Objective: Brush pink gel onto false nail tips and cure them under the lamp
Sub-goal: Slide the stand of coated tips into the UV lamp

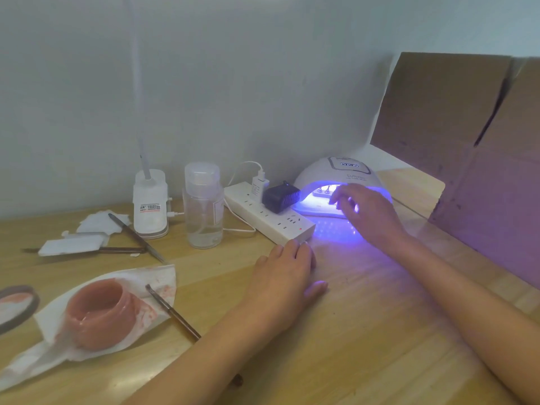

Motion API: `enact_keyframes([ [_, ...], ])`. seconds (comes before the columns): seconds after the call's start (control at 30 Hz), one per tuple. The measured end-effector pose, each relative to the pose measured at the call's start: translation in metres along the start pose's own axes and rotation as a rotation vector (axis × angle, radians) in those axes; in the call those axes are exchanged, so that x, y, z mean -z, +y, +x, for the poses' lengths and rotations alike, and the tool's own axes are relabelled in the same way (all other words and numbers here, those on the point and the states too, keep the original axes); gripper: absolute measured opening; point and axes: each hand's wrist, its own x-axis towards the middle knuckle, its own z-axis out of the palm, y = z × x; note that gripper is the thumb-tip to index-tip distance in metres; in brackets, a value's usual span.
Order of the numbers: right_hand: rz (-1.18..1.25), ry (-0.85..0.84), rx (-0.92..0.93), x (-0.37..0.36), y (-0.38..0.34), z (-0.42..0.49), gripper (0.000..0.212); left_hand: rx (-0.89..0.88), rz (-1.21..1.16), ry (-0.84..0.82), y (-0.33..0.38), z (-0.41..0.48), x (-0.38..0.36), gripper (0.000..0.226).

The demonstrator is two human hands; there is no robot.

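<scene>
The white curing lamp (342,173) stands at the back right, lit violet. Inside its mouth sits a small holder with nail tips (323,192). My right hand (365,211) reaches into the mouth with fingers spread; its fingertips are at the holder, and I cannot tell whether they pinch it. My left hand (287,276) lies flat on the wooden table (350,346) in front of the lamp, holding nothing. An open pot of pink gel (100,312) sits on a stained tissue (157,282) at the left, with the brush (172,312) lying beside it.
A white power strip (263,217) with plugs lies left of the lamp. A clear bottle (203,206), a white desk-lamp base (150,204), tweezers (136,236), pads and the pot's lid (17,305) sit at the left. Cardboard (467,135) leans at the right.
</scene>
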Motion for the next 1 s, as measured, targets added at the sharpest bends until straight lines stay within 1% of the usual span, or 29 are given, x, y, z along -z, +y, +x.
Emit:
enact_keyframes([
  [0.03, 0.117, 0.077, -0.014, 0.006, -0.003, 0.004, 0.020, 0.000, -0.002, 0.000, 0.000, 0.000, 0.001, 0.036],
  [0.1, 0.268, 0.197, -0.009, 0.014, -0.005, 0.018, 0.021, 0.002, -0.005, 0.004, 0.001, 0.000, 0.001, 0.037],
  [0.17, 0.295, 0.272, -0.008, 0.019, -0.003, 0.036, 0.022, 0.002, 0.005, 0.012, 0.002, -0.001, 0.001, 0.037],
  [0.2, 0.250, 0.268, -0.022, 0.020, -0.001, 0.045, 0.020, 0.002, 0.008, 0.015, 0.002, -0.001, 0.001, 0.037],
  [0.27, 0.088, 0.197, -0.062, 0.021, 0.007, 0.061, 0.017, 0.003, 0.001, 0.019, 0.003, -0.001, 0.001, 0.037],
  [0.33, -0.021, 0.141, -0.085, 0.021, 0.012, 0.069, 0.021, 0.001, -0.002, 0.027, 0.003, -0.001, 0.001, 0.037],
  [0.4, -0.057, 0.138, -0.088, 0.019, 0.012, 0.071, 0.024, -0.002, 0.008, 0.034, 0.003, -0.001, 0.000, 0.037],
  [0.5, -0.098, 0.136, -0.082, 0.017, 0.012, 0.071, 0.021, -0.003, 0.017, 0.036, 0.003, -0.001, 0.000, 0.037],
  [0.63, -0.147, 0.112, -0.130, 0.018, 0.009, 0.074, 0.024, -0.002, 0.039, 0.027, 0.004, 0.000, 0.001, 0.038],
  [0.73, -0.190, 0.042, -0.135, 0.023, 0.005, 0.073, 0.023, -0.011, 0.041, 0.013, 0.005, 0.000, 0.002, 0.038],
  [0.83, -0.226, -0.041, -0.146, 0.033, -0.010, 0.060, 0.022, -0.033, 0.090, -0.068, 0.007, -0.001, 0.011, 0.040],
  [0.9, -0.178, -0.025, -0.062, 0.037, -0.028, 0.035, 0.020, -0.062, 0.144, -0.126, 0.011, -0.006, 0.022, 0.043],
  [0.93, -0.123, -0.002, 0.030, 0.038, -0.042, 0.018, 0.020, -0.084, 0.170, -0.124, 0.015, -0.010, 0.029, 0.042],
  [1.0, 0.025, -0.013, 0.274, 0.040, -0.076, -0.022, 0.026, -0.132, 0.181, -0.019, 0.020, -0.024, 0.044, 0.037],
])
